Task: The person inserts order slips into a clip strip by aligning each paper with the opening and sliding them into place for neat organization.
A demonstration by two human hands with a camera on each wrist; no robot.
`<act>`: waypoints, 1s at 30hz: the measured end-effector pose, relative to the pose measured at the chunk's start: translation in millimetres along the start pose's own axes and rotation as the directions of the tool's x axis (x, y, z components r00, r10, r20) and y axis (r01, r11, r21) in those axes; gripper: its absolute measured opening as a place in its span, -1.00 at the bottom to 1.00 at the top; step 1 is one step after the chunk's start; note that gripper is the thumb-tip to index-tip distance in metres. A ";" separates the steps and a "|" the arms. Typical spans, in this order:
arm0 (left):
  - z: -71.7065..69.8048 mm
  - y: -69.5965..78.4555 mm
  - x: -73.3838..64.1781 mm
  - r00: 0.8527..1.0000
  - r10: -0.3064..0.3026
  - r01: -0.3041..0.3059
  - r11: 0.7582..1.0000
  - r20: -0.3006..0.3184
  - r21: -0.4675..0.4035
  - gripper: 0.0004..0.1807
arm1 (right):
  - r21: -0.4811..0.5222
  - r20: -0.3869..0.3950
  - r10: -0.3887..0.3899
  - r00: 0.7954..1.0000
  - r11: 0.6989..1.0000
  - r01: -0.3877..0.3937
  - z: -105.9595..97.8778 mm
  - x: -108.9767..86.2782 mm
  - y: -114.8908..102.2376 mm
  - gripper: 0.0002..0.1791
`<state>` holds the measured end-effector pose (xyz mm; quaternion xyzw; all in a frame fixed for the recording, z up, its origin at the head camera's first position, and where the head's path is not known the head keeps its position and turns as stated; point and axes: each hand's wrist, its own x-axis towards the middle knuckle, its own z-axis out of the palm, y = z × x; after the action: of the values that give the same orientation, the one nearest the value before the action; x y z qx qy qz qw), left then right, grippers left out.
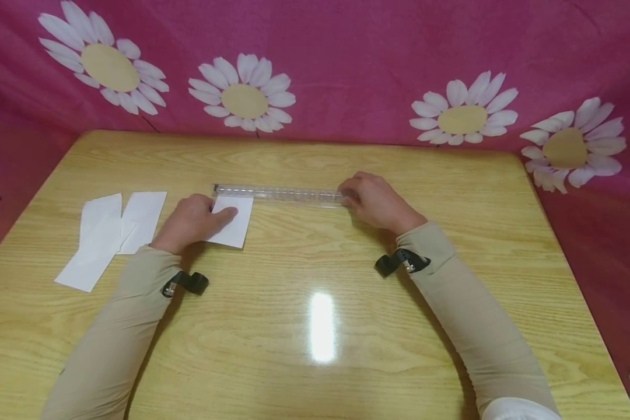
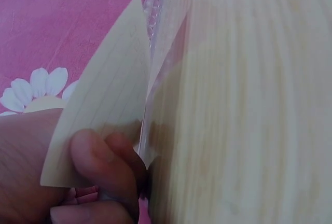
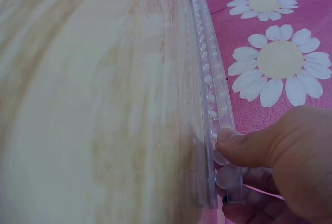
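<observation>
A clear plastic ruler (image 1: 289,195) spans the gap between both hands, close over the table. Its right end is pinched by my right hand (image 1: 377,201), thumb against one face and fingers beneath, as the right wrist view shows along the ruler (image 3: 211,73). With thumb and curled fingers, my left hand (image 1: 191,221) grips a small white piece of paper (image 1: 235,230) at the ruler's left end. The left wrist view shows faint lines on this paper (image 2: 111,73), its face tilted up. The ruler's left tip shows just above the left hand.
Several white paper pieces (image 1: 100,236) lie overlapping on the wooden table (image 1: 273,326), left of my left hand. A pink curtain (image 1: 346,70) with large daisies hangs behind the table's far edge. Each sleeved wrist carries a black strap (image 1: 193,283).
</observation>
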<state>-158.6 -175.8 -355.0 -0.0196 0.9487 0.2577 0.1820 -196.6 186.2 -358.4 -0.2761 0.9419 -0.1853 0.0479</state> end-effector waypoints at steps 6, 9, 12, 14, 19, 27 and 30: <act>1.7 5.1 0.3 1.000 0.025 -0.025 1.000 -0.002 0.009 -0.45 | -0.003 -0.006 0.001 1.000 1.000 -0.001 -0.9 -0.5 -0.3 -0.68; 3.0 6.6 0.5 1.000 0.024 -0.024 1.000 0.000 0.000 -0.44 | -0.004 -0.011 -0.001 1.000 1.000 0.001 -1.2 -0.7 -0.6 -0.69; 4.1 7.9 0.7 1.000 0.024 -0.024 1.000 0.003 -0.007 -0.45 | -0.003 -0.014 -0.005 1.000 1.000 0.005 -1.1 -0.5 -0.9 -0.69; 4.8 8.2 1.2 1.000 0.028 -0.028 1.000 0.001 -0.005 -0.45 | -0.004 -0.015 -0.007 1.000 1.000 0.007 -0.5 -0.2 -0.6 -0.69; 5.5 8.8 1.8 0.999 0.042 -0.042 0.999 -0.006 0.005 -0.44 | -0.011 -0.014 -0.011 1.000 1.000 0.011 1.5 0.7 1.1 -0.69; 6.1 10.8 1.4 1.000 0.018 -0.018 1.000 0.005 -0.001 -0.43 | -0.007 -0.008 -0.005 1.000 1.000 0.005 0.3 0.5 0.5 -0.69; 6.0 11.6 1.1 1.000 0.018 -0.018 1.000 0.006 0.000 -0.43 | -0.006 -0.006 -0.002 1.000 1.000 0.002 0.3 0.2 0.8 -0.69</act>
<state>-159.1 -162.7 -354.6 -0.0103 0.9484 0.2592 0.1826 -197.1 186.6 -359.1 -0.2766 0.9423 -0.1832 0.0441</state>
